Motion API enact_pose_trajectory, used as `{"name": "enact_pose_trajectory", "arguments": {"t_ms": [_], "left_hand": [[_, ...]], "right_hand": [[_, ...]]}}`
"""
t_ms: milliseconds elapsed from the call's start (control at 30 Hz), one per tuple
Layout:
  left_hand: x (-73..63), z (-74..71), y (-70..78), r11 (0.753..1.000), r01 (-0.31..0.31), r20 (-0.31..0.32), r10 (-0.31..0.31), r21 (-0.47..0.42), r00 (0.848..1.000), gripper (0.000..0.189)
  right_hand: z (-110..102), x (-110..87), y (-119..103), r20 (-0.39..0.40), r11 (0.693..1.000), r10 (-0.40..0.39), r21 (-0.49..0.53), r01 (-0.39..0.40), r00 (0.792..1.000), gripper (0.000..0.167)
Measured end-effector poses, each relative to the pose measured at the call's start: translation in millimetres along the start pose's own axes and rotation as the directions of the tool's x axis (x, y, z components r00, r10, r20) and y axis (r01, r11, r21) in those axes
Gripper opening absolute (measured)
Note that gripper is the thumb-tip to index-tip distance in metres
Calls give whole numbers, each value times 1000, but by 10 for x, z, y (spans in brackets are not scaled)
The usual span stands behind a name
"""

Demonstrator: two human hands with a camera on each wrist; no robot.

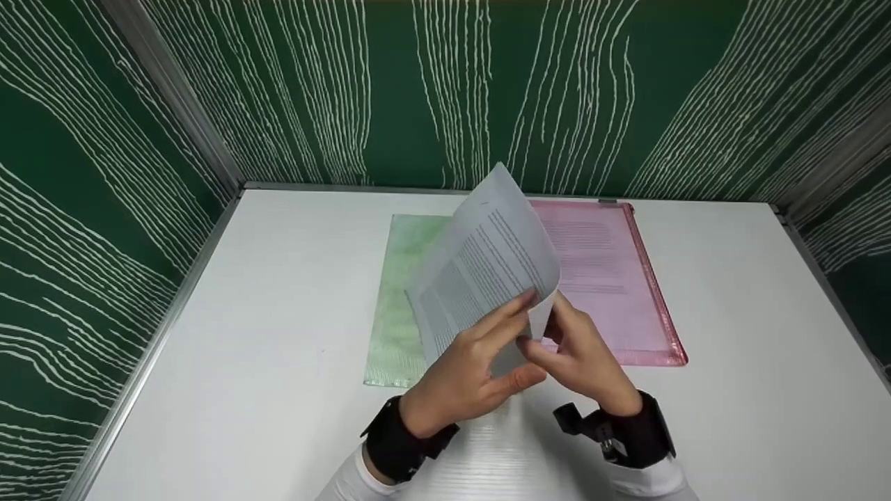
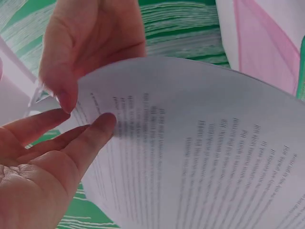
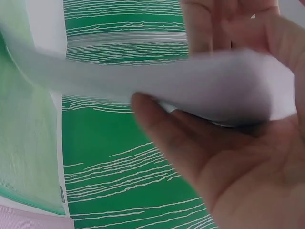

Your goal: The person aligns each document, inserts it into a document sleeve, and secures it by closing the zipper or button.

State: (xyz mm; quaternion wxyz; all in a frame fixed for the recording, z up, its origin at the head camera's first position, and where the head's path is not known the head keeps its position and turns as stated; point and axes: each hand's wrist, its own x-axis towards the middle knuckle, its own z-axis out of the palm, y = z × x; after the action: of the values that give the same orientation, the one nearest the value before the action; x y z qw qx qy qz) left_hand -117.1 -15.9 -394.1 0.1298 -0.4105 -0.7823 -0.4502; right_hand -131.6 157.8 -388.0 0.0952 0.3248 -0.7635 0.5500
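Printed paper sheets stand tilted and curved above the table, text facing left. My right hand holds them by the lower right edge; in the right wrist view the blurred paper runs between that hand's thumb and fingers. My left hand has its fingers extended against the printed side, thumb apart; the left wrist view shows its fingertips touching the page. Beneath lies a green translucent folder, partly hidden by the paper. A pink zip folder with a printed page inside lies to the right.
The white table carries both folders. Green walls with white wavy lines rise behind and at the sides, meeting the table along a metal frame. Black camera straps sit on both wrists.
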Motion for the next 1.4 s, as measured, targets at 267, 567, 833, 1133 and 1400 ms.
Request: {"name": "enact_pose_trajectory", "arguments": {"t_ms": [267, 567, 833, 1133, 1400], "left_hand": [[16, -55, -59, 996, -15, -30, 18, 87, 999, 55], [12, -297, -275, 985, 110, -288, -68, 130, 955, 51], [-47, -460, -501, 957, 291, -325, -275, -2, 905, 58], [-42, -504, -386, 908, 352, -173, -393, -226, 903, 27], [5, -494, -276, 902, 249, -295, -359, -352, 886, 16]], "right_hand": [[-93, -55, 139, -211, 997, 62, -32, -71, 976, 26], [-329, -87, 96, -238, 971, 220, 144, -190, 946, 28], [-466, -120, 66, -246, 939, 202, 325, -116, 948, 31], [-480, -136, 58, -317, 924, 242, 365, -117, 917, 29], [-473, -118, 55, -277, 893, 294, 421, -160, 915, 31]]}}
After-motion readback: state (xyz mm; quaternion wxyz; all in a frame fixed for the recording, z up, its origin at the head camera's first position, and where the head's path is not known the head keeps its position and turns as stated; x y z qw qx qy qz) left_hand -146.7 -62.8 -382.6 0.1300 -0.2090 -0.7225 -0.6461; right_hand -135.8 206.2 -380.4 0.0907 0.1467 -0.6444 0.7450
